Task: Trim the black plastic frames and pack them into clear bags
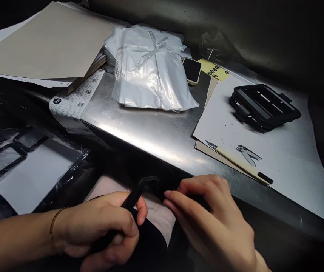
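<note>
My left hand (105, 223) is closed around one side of a black plastic frame (138, 192), the thumb and fingers wrapped over its bar. At the frame's right edge, the thumb and fingers of my right hand (218, 223) are pinched together. The lower part of the frame is lost behind my left hand and in the shadow. Beneath the frame lies a pale pink cloth (158, 213). A black plastic frame assembly (265, 107) rests on white paper to the right, apart from both hands.
On the metal bench (139, 132) lie a tied bundle of clear plastic bags (150, 71), a phone (192, 71) and stacked cardboard sheets (45, 45). Small nippers (248, 155) and a craft knife (235, 162) lie on the white paper (289, 162). Bagged black frames (5, 160) lie lower left.
</note>
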The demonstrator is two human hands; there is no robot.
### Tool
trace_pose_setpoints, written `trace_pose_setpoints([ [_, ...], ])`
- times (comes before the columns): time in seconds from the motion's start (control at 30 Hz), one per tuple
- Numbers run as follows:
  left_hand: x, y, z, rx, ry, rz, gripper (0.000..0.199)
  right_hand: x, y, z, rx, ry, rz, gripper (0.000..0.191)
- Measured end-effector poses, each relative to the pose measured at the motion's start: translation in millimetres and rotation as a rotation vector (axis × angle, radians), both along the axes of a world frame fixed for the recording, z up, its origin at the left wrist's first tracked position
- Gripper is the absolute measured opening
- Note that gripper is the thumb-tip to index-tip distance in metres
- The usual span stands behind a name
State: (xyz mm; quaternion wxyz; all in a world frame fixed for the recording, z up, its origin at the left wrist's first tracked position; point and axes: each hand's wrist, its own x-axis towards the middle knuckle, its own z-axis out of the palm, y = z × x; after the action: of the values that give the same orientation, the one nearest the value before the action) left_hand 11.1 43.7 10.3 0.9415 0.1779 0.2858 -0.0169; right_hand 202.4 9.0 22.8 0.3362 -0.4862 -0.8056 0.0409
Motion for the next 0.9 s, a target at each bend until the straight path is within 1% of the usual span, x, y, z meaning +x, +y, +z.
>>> trace_pose_setpoints([
  [0.07,1,-1,-0.5,0.009,0.000,-0.009,0.012,-8,2,-1.3,0.077,-0.004,-0.012,0.010],
  [0.13,1,-3,-1.4,0.014,-0.007,-0.016,0.013,-15,6,-1.8,0.098,-0.017,0.001,0.006],
  [0.23,2,-4,-2.4,0.007,0.013,0.002,0.014,-20,10,-1.4,0.102,-0.081,0.023,0.012],
  [0.37,3,-4,-0.8,-0.010,0.034,-0.026,0.015,-21,11,1.7,0.079,-0.125,0.059,0.021],
  [0.5,2,-4,1.4,0.006,0.057,0.011,0.015,-20,12,3.1,0.025,-0.102,0.082,0.023],
  [0.57,2,-4,0.8,0.002,0.047,0.004,0.016,-23,12,1.9,0.019,-0.118,0.081,0.024],
  [0.6,2,-3,0.2,-0.003,0.037,-0.001,0.016,-25,11,0.8,0.031,-0.139,0.072,0.024],
  [0.7,1,-3,-1.6,-0.006,0.013,-0.008,0.017,-30,12,-2.2,0.132,-0.169,0.033,0.021],
  [0.77,-1,-2,-2.3,-0.008,-0.011,0.004,0.016,-26,14,-2.8,0.139,-0.093,0.030,0.008],
  [0.8,-2,-2,-2.7,-0.009,-0.023,0.015,0.015,-19,15,-2.9,0.112,-0.056,0.031,0.003],
  [0.83,-3,-2,-3.2,-0.014,-0.038,0.020,0.014,-8,17,-3.1,0.067,-0.035,0.024,0.009],
  [0.87,-4,-2,-3.9,-0.020,-0.054,0.021,0.014,6,19,-4.1,0.030,-0.053,-0.022,0.013],
  [0.9,-5,-2,-4.8,-0.028,-0.068,0.021,0.014,23,21,-6.0,0.013,-0.107,-0.094,0.014],
])
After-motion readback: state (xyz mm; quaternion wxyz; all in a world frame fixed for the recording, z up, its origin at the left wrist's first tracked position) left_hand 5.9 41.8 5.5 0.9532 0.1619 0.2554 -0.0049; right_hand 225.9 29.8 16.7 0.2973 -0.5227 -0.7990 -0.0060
